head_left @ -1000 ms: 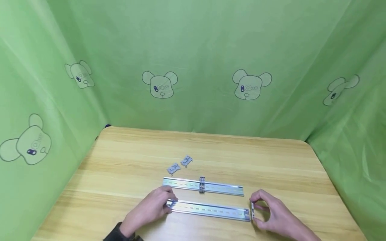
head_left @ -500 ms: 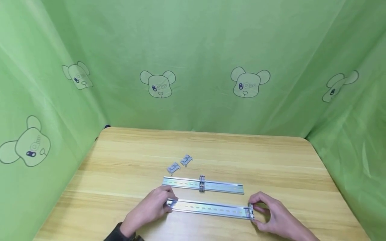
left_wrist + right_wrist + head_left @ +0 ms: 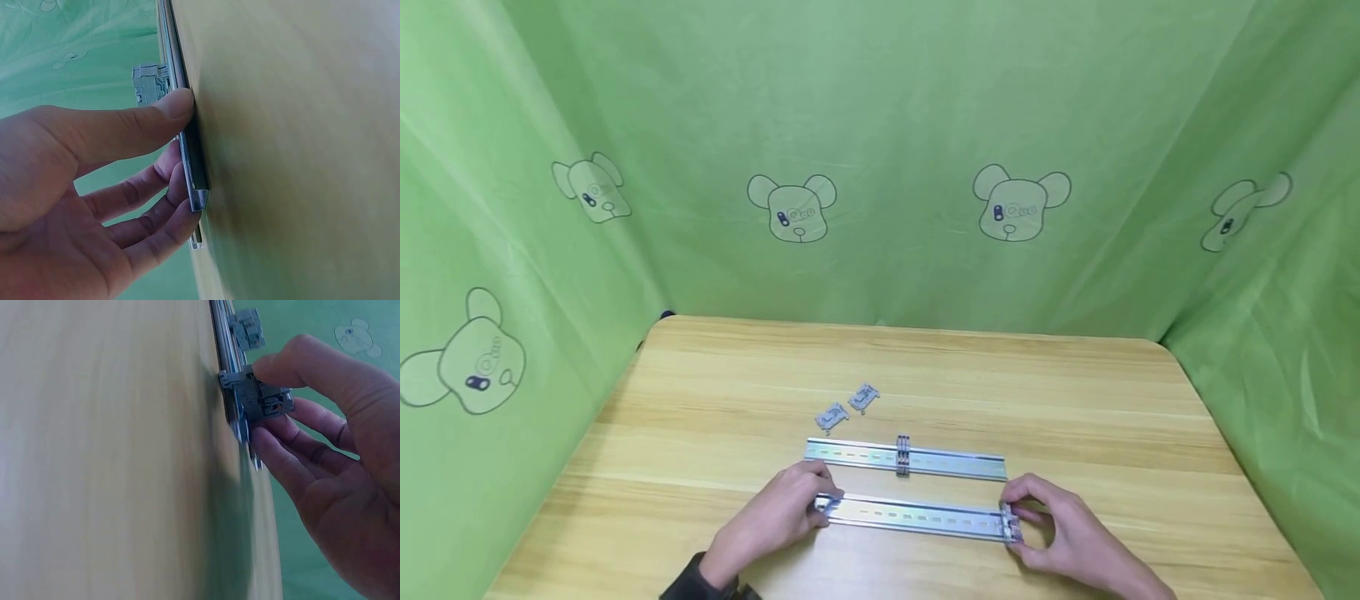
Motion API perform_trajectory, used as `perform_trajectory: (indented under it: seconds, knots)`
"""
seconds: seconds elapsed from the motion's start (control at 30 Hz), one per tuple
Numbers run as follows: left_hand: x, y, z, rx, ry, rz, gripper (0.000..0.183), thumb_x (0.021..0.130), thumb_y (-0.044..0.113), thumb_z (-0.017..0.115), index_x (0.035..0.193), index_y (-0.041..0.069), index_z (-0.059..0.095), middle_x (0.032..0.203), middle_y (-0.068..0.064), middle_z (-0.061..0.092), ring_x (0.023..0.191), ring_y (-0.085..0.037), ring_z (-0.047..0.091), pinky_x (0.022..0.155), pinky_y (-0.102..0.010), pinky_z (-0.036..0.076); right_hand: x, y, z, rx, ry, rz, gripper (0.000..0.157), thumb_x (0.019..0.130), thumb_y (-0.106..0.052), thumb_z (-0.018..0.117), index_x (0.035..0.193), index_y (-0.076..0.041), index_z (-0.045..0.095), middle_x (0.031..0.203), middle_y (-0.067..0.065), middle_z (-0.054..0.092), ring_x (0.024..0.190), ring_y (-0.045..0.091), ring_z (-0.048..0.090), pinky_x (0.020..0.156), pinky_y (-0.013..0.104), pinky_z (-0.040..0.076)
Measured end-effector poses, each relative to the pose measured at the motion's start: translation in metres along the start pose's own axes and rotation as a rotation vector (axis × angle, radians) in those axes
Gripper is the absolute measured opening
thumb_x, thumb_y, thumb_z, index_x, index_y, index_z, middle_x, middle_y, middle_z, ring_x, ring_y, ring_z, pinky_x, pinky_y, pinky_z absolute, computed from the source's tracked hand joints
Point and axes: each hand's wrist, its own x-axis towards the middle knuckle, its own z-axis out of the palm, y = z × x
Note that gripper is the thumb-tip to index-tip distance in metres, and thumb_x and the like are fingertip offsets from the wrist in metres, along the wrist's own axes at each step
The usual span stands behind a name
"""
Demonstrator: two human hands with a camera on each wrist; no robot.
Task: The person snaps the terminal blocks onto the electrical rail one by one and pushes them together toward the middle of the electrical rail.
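A slotted metal DIN rail [image 3: 917,517] lies along the near part of the table. My left hand [image 3: 782,512] grips its left end, thumb on the near edge and fingers on the far edge, as the left wrist view shows. At the rail's right end my right hand [image 3: 1063,533] pinches a grey terminal block [image 3: 257,397] between thumb and fingers. The block sits across the rail, just in from its end. Behind lies a second DIN rail [image 3: 955,464], with several terminal blocks [image 3: 902,456] standing side by side near its middle.
Two loose grey terminal blocks, one on the left [image 3: 832,417] and one on the right [image 3: 864,398], lie flat behind the far rail. Green curtains [image 3: 880,250] with bear-head prints enclose the wooden table [image 3: 700,400] at the back and sides.
My right hand has moved left with the terminal block, from just beyond the near rail's right end to over the rail. The left hand keeps its grip in the same place.
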Motion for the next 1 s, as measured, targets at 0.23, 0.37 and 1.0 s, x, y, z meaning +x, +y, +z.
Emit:
perform_trajectory:
  seconds: [0.23, 0.37, 1.0]
  knots:
    - [0.0, 0.001, -0.001, 0.0, -0.001, -0.002, 0.033, 0.071, 0.013, 0.083, 0.104, 0.011, 0.076, 0.095, 0.004, 0.064, 0.087, -0.011, 0.06, 0.078, -0.027, 0.057, 0.019, -0.001, 0.016, -0.17, 0.008, -0.05, 0.057, 0.058, 0.002, 0.088, 0.106, -0.004, 0.059, 0.103, 0.006, 0.065, 0.093, 0.025, 0.066, 0.077, 0.038, 0.061]
    - [0.001, 0.001, -0.001, -0.002, -0.004, -0.008, 0.033, 0.071, 0.012, 0.083, 0.104, 0.011, 0.076, 0.095, 0.003, 0.065, 0.087, -0.012, 0.06, 0.078, -0.027, 0.057, 0.03, -0.006, 0.026, -0.237, -0.008, -0.03, 0.056, 0.059, -0.008, 0.09, 0.106, -0.011, 0.06, 0.103, -0.002, 0.066, 0.092, 0.018, 0.066, 0.077, 0.038, 0.061]
    - [0.0, 0.001, 0.0, 0.001, 0.011, 0.0, 0.034, 0.07, 0.011, 0.083, 0.104, 0.01, 0.077, 0.095, 0.002, 0.065, 0.086, -0.012, 0.061, 0.077, -0.026, 0.058, 0.071, -0.02, 0.074, -0.263, -0.036, -0.023, 0.048, 0.062, -0.016, 0.088, 0.103, -0.01, 0.064, 0.101, -0.002, 0.067, 0.092, 0.009, 0.063, 0.079, 0.033, 0.06]
